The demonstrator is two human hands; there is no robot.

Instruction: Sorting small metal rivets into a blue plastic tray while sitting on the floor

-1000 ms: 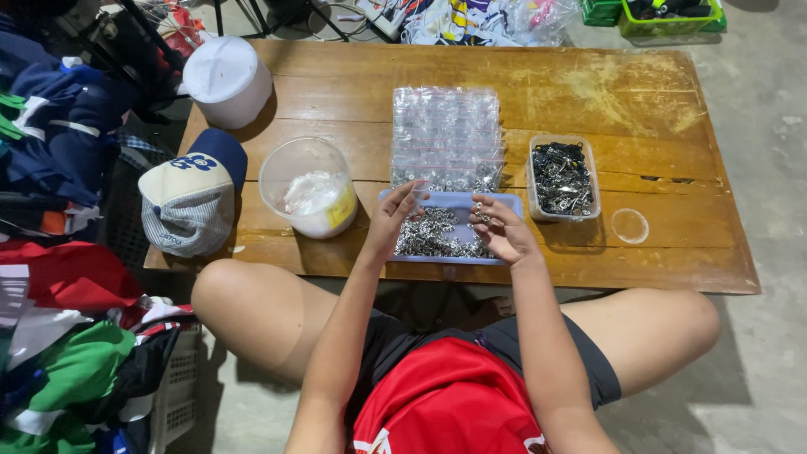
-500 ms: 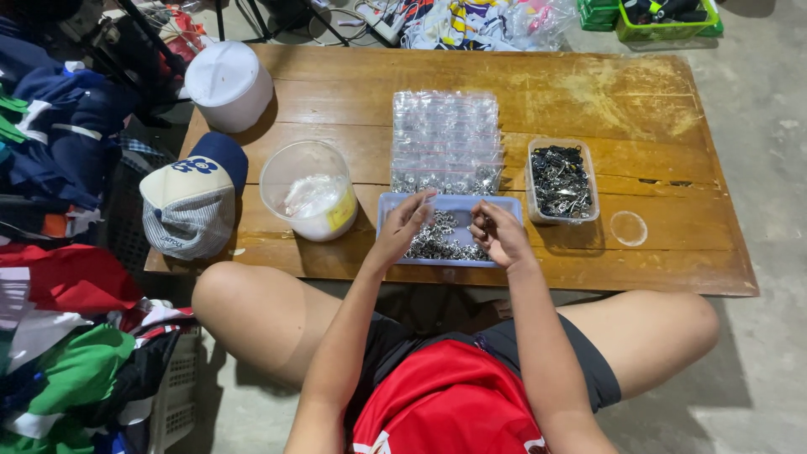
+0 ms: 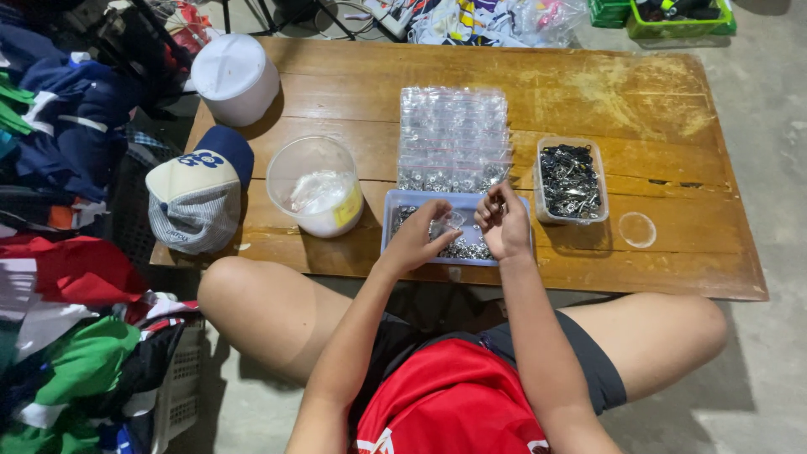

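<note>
Blue tray of small silver parts is set on the wooden table, just below a sheet of tiny clear bags. A small clear bag is pinched by the left hand. Something tiny, maybe a part, is pinched by the right hand.

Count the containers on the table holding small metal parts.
2: a blue tray under both hands at the near edge, and a clear tub of darker parts right of it.
</note>
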